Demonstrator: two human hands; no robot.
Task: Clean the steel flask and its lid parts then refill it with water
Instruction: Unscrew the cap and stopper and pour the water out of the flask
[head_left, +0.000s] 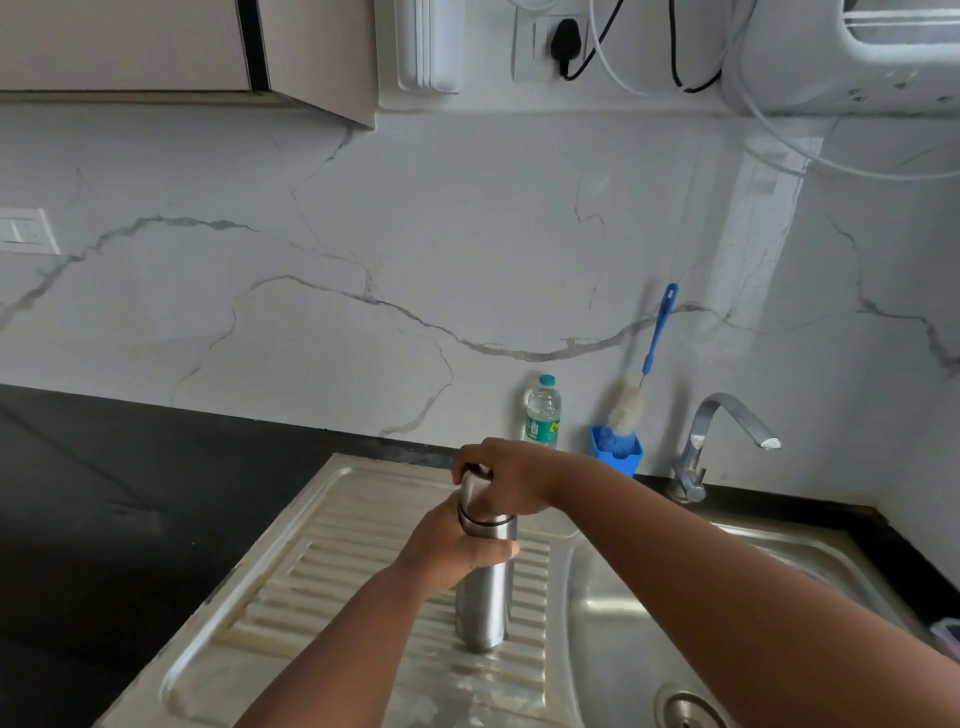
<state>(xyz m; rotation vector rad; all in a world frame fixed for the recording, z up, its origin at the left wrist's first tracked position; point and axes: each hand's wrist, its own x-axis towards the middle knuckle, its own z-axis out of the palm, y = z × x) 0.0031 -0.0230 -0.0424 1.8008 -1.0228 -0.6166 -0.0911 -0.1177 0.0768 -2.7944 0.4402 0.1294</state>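
Observation:
A tall steel flask (484, 603) stands upright on the ribbed drainboard (332, 561) of the steel sink. My left hand (452, 545) grips the flask's upper body. My right hand (506, 475) is curled over the steel lid (471, 493) at the top, which sits tilted on the flask with a dark ring showing under it. Most of the lid is hidden by my fingers.
A blue-handled bottle brush (641, 374) stands in a blue holder (616, 449) against the marble wall, next to a small plastic water bottle (543, 413). A chrome tap (722, 441) overhangs the sink basin (649, 597) at right. Black countertop (130, 493) lies to the left.

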